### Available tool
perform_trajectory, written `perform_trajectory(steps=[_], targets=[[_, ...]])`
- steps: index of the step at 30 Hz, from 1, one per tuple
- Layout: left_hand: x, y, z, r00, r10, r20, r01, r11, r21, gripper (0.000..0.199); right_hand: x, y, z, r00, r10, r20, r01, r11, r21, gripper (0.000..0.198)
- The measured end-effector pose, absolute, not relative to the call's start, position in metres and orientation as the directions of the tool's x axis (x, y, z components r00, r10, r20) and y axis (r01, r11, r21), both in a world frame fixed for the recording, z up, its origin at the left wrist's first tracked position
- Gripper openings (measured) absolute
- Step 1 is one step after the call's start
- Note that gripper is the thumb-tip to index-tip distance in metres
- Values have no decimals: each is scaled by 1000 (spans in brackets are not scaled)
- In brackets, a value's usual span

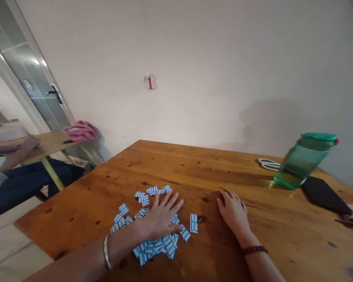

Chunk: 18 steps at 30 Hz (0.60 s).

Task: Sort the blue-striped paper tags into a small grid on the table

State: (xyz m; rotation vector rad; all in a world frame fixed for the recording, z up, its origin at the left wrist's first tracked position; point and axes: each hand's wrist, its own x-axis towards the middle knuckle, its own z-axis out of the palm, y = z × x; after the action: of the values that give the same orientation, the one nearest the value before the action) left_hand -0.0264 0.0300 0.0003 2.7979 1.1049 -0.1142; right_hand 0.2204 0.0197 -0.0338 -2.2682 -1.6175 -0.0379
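My left hand [163, 217] lies palm down with fingers spread over a loose heap of small blue-and-white cards [155, 248]. It covers the middle of the heap, so the cards beneath are hidden. Just right of the heap, one blue-and-white card [194, 223] sits apart on the wooden table [182, 164]. My right hand [232, 209] rests on the bare wood further right, fingers loosely stretched with no object visible in them. A silver bangle [106, 252] is on my left wrist and a dark red bead bracelet [254, 250] on my right.
At the table's right stand a green bottle [306, 160], a coiled white cable [269, 164] and a dark flat case [325, 196]. A wall rises behind the table. On the left, another person's hands [29, 145] rest on a second table near a pink cloth [80, 131].
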Motion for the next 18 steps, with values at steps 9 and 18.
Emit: perform_trajectory(steps=[9, 18], targets=[[-21, 23, 0, 816, 576, -52, 578, -808, 113, 78, 222, 20, -36, 333, 915, 228, 928, -274, -253, 37], [-64, 50, -5, 389, 916, -97, 921, -387, 41, 79, 225, 23, -42, 329, 909, 256, 926, -259, -273, 38]])
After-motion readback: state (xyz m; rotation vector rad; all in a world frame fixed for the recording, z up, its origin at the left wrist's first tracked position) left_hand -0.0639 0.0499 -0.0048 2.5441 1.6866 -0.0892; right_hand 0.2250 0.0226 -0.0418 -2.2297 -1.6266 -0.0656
